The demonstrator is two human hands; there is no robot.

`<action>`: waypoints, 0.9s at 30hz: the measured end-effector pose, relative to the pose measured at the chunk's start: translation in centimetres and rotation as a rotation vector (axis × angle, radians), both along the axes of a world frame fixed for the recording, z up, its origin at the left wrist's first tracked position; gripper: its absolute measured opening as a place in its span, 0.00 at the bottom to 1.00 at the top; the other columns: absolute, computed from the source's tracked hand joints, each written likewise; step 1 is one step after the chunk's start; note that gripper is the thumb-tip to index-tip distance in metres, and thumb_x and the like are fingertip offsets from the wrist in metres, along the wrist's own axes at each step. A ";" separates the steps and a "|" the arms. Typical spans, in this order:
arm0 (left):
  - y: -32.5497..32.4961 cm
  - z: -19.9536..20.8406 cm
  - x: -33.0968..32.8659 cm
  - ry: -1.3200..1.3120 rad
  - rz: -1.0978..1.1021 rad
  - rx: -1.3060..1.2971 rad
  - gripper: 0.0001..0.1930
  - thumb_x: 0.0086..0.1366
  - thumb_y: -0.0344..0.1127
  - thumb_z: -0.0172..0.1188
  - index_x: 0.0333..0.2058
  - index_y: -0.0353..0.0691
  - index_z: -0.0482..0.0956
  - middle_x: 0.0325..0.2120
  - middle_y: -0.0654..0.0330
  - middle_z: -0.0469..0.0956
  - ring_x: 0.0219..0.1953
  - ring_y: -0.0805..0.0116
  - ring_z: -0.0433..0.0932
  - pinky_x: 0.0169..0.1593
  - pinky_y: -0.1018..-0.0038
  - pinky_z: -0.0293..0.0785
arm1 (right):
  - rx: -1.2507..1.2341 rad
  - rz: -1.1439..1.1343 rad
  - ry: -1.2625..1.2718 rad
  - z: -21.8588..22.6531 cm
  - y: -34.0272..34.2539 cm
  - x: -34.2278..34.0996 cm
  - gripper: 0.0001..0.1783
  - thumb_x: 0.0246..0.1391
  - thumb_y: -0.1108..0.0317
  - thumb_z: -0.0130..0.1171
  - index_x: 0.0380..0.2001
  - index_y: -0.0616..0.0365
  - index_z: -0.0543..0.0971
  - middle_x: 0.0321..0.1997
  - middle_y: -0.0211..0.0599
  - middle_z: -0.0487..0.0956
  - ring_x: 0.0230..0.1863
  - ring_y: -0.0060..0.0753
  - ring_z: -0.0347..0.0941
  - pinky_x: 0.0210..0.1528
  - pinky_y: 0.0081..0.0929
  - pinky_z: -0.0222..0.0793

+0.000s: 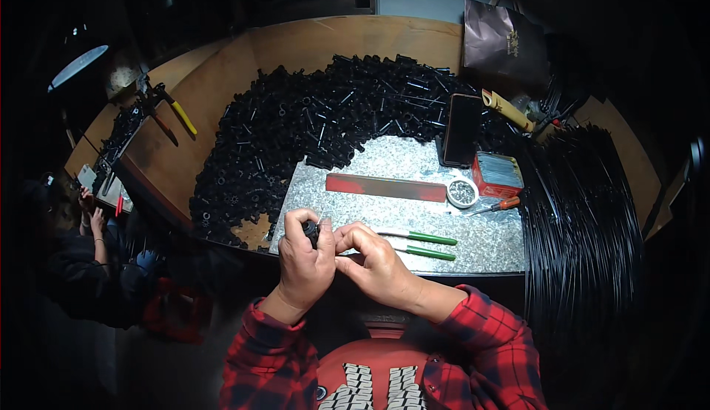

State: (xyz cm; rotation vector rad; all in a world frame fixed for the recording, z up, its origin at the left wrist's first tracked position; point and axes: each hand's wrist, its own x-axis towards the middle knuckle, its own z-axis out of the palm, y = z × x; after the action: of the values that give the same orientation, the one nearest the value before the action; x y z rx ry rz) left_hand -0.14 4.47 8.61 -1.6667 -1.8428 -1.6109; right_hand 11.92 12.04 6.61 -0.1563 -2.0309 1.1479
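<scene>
My left hand point(305, 266) is closed around a small black round part point(311, 231), held above the front edge of the speckled work board point(488, 225). Close against it, my right hand point(376, 266) pinches thumb and fingers together. Whatever lies between those right fingertips is too small or hidden to make out. Just beyond the right hand, green-handled pliers point(425, 238) rest on the board. A large heap of black tubular parts point(296, 114) rises behind and to the left of the board.
Across the board lies a reddish bar point(384, 187), beside a white cup of small pieces point(462, 192), a red box point(497, 175) and an orange-handled screwdriver point(506, 204). A phone point(460, 129) stands behind. Long black strands point(584, 218) hang at right. Another person's hands point(95, 218) work far left.
</scene>
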 end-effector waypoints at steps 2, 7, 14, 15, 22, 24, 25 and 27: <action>0.0 -0.9 -0.2 -0.055 -0.014 0.017 0.09 0.63 0.25 0.52 0.39 0.34 0.62 0.22 0.52 0.72 0.21 0.54 0.75 0.26 0.67 0.68 | -0.008 0.007 -0.056 -0.6 -0.1 0.4 0.12 0.46 0.78 0.62 0.31 0.64 0.69 0.40 0.46 0.72 0.42 0.43 0.72 0.42 0.31 0.70; -0.7 -2.4 -0.5 -0.289 -0.209 -0.011 0.11 0.67 0.24 0.44 0.45 0.35 0.54 0.22 0.62 0.68 0.20 0.76 0.75 0.28 0.82 0.72 | 0.216 -0.069 -0.209 -1.8 1.0 2.5 0.12 0.48 0.77 0.61 0.34 0.63 0.68 0.43 0.49 0.71 0.45 0.50 0.71 0.44 0.35 0.69; -1.5 -4.8 -0.3 -0.517 -0.322 -0.063 0.11 0.68 0.26 0.46 0.45 0.36 0.54 0.24 0.61 0.69 0.23 0.76 0.74 0.31 0.81 0.71 | 0.717 -0.360 -0.612 -4.4 4.7 6.5 0.16 0.48 0.63 0.62 0.30 0.65 0.71 0.38 0.52 0.69 0.40 0.49 0.68 0.43 0.39 0.67; -1.5 -5.8 -0.5 -0.615 -0.369 -0.070 0.11 0.68 0.28 0.48 0.44 0.37 0.55 0.27 0.60 0.70 0.26 0.77 0.73 0.32 0.81 0.70 | 0.717 -0.354 -0.618 -4.6 4.8 6.7 0.16 0.48 0.63 0.62 0.30 0.65 0.71 0.38 0.52 0.69 0.40 0.49 0.68 0.43 0.39 0.67; -2.2 -7.9 -0.8 -0.771 -0.483 -0.176 0.09 0.69 0.34 0.51 0.36 0.39 0.61 0.35 0.56 0.73 0.31 0.77 0.71 0.37 0.80 0.70 | 0.831 -0.398 -0.798 -5.3 6.5 8.0 0.14 0.54 0.60 0.55 0.27 0.62 0.71 0.31 0.45 0.70 0.35 0.45 0.69 0.39 0.39 0.66; -2.0 -7.8 -0.5 -0.778 -0.495 -0.133 0.09 0.69 0.34 0.50 0.34 0.40 0.59 0.30 0.58 0.74 0.31 0.76 0.72 0.41 0.76 0.72 | 0.792 -0.406 -0.715 -4.6 6.4 8.2 0.14 0.52 0.61 0.59 0.28 0.63 0.71 0.32 0.47 0.71 0.35 0.48 0.69 0.38 0.40 0.67; -1.9 -7.9 -0.6 -0.786 -0.488 -0.131 0.09 0.69 0.34 0.50 0.34 0.40 0.59 0.30 0.58 0.74 0.31 0.76 0.72 0.41 0.76 0.72 | 0.729 -0.426 -0.673 -3.8 5.9 8.4 0.13 0.52 0.64 0.59 0.28 0.63 0.70 0.31 0.48 0.70 0.33 0.49 0.69 0.35 0.40 0.66; -2.1 -8.2 -0.6 -0.610 -0.488 -0.092 0.09 0.69 0.32 0.49 0.34 0.41 0.57 0.24 0.61 0.73 0.32 0.75 0.74 0.43 0.70 0.74 | 0.549 -0.400 -0.598 -2.9 5.3 8.6 0.12 0.53 0.65 0.59 0.27 0.63 0.70 0.29 0.47 0.70 0.31 0.49 0.69 0.32 0.40 0.66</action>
State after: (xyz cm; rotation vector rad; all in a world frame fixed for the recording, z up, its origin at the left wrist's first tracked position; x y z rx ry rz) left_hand -0.79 2.33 0.42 -1.9216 -1.8550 -2.4987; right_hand 20.54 17.34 3.74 -0.6527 -2.5942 0.2786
